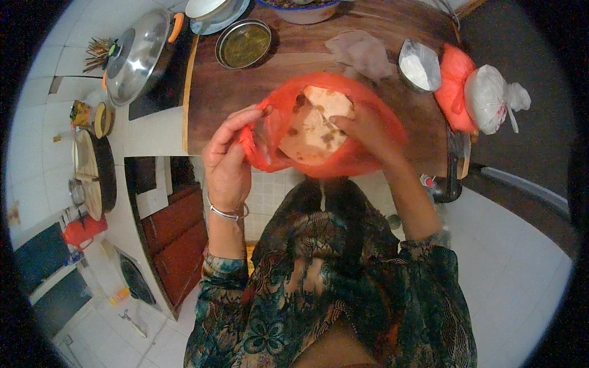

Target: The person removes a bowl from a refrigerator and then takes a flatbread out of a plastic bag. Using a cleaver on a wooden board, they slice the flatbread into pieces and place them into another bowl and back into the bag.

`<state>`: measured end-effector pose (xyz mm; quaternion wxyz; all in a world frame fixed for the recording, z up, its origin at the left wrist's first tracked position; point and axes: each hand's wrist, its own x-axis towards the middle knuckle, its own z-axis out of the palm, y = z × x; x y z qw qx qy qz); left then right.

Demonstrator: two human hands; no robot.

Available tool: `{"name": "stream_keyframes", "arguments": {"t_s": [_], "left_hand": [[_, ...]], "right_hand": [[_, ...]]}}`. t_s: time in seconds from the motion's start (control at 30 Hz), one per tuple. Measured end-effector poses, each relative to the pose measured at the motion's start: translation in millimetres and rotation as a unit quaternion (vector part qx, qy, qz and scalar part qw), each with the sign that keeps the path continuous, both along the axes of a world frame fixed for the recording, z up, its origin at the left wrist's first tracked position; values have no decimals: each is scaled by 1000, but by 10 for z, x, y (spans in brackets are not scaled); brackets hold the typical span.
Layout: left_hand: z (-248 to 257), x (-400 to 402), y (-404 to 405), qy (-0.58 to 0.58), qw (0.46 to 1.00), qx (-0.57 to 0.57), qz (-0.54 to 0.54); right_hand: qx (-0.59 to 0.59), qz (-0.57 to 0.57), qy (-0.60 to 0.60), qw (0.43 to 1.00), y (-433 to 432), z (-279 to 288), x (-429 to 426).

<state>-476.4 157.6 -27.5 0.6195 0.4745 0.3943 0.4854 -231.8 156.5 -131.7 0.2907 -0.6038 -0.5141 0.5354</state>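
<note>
A red plastic bag is held up over the near edge of the wooden table. Browned flatbread lies inside it, partly seen through the thin plastic. My left hand grips the bag's gathered rim on the left side; a bracelet circles that wrist. Inside the bag's mouth, my right hand has its fingers at the flatbread's right edge, with a thumb or finger lying over it. The undersides of those fingers are hidden, though they appear to pinch the bread.
Behind the bag lie a crumpled cloth and a round metal dish of liquid. At right are a container of white powder, a tied red bag and a tied white bag. A lidded wok stands at left.
</note>
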Motion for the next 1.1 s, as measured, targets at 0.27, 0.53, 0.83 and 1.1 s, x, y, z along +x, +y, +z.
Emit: {"name": "stream_keyframes", "arguments": {"t_s": [0.27, 0.53, 0.83, 1.1], "left_hand": [[38, 122, -38, 0, 1000, -9, -8], [33, 67, -149, -19, 999, -34, 18], [-189, -7, -331, -57, 996, -61, 36], [-337, 64, -471, -43, 989, -133, 39]], "right_hand": [[170, -69, -40, 982, 149, -112, -260], [136, -58, -108, 983, 60, 115, -139], [37, 270, -441, 855, -376, 235, 204], [-9, 179, -466, 866, -262, -12, 308]]}}
